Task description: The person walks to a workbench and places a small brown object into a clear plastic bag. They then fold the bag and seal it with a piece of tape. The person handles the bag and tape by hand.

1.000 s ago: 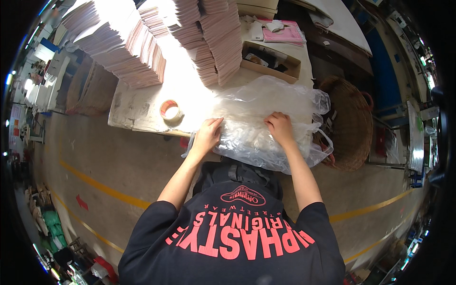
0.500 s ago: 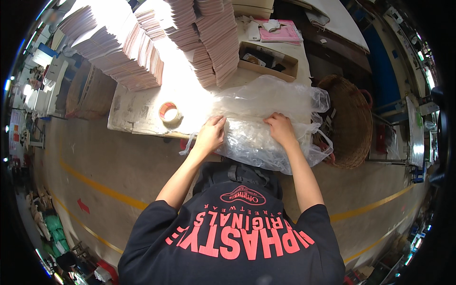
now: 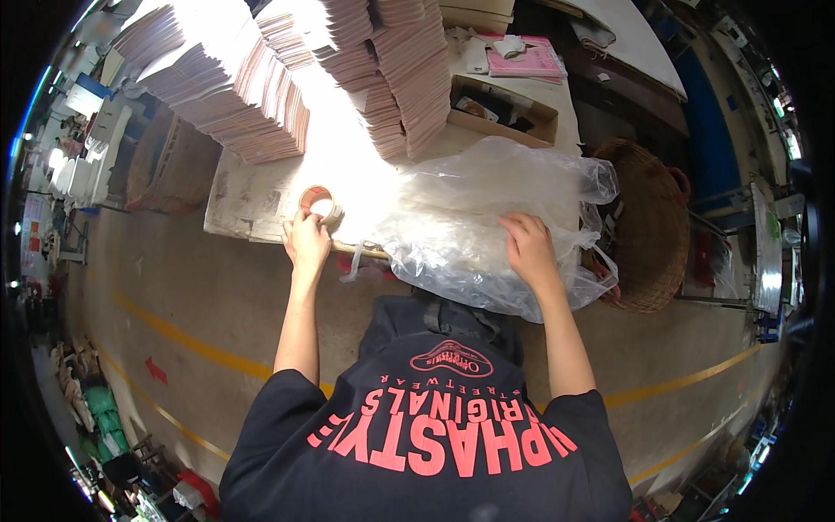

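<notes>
At the table's near edge, my left hand (image 3: pixel 306 239) has its fingers closed on the near rim of a roll of tape (image 3: pixel 336 211), which rests on the tabletop. To the right lies a crumpled clear plastic bag (image 3: pixel 452 248), spread over the table and hanging past its front edge. My right hand (image 3: pixel 532 252) rests on the bag's right part, fingers stretched forward and lying on the film. Whatever the bag may contain is hard to make out through the wrinkles and glare.
Tall stacks of pinkish paper sheets (image 3: pixel 252 109) stand at the back left of the table (image 3: pixel 252 204). Behind the bag is an open cardboard box (image 3: pixel 522 130) with small items, near pink printed sheets (image 3: pixel 531 61). A wicker basket (image 3: pixel 657 252) stands right of the table.
My left hand has left the plastic bag and moved left to the roll of tape, taking hold of its rim. My right hand stays on the bag, its fingers slightly more extended.
</notes>
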Available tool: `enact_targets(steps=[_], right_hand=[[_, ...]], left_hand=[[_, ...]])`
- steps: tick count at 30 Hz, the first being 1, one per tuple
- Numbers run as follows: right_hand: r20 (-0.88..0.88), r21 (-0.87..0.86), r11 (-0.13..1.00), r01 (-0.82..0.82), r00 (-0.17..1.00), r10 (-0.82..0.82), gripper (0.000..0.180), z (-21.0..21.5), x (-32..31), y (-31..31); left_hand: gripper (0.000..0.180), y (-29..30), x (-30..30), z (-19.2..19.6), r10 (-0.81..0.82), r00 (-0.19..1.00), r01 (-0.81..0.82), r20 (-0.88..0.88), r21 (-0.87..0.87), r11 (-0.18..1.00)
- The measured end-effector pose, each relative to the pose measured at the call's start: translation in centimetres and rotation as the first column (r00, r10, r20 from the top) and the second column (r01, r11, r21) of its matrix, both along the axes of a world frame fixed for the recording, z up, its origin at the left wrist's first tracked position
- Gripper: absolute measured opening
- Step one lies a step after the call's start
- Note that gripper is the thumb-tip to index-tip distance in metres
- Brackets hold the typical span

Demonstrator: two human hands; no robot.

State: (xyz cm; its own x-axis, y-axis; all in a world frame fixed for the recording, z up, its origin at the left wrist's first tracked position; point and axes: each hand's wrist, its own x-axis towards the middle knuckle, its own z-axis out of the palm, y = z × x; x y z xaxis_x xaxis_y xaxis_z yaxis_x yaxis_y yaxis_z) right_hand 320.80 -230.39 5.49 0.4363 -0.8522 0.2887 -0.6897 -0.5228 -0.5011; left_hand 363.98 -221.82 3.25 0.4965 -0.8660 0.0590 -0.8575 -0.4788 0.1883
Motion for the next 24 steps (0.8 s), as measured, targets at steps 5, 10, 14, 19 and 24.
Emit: enact_targets(steps=[5,10,14,19,24], right_hand=[[0.111,0.057,0.998,-0.025,0.994,0.019,0.031,3.4,1.5,0.9],[0.416,0.16,0.981,-0.107,0.909,0.031,0.03,8.0,6.7,2.2],[0.51,0.103,0.987,-0.125,0.859,0.056,0.034,10.0,11.3,3.4],[0.491,0.066,0.99,-0.124,0.868,0.076,0.022,10.1,12.2,3.9],[0.487,0.142,0.981,-0.131,0.872,0.046,0.017,9.4,11.3,4.9]], left_hand=[[0.025,0.2,0.2,2.3,-0.133,0.814,0.01,-0.566,-0.216,0.976],[0.026,1.4,-4.8,8.5,-0.424,0.596,0.14,-0.682,-0.432,0.891],[0.022,1.2,-8.5,12.3,-0.683,0.624,0.496,-0.379,-0.483,0.721],[0.021,1.7,-11.1,12.9,-0.666,0.573,0.45,-0.477,-0.496,0.742],[0.031,2.9,-12.4,11.4,-0.564,0.567,0.438,-0.601,-0.359,0.824]])
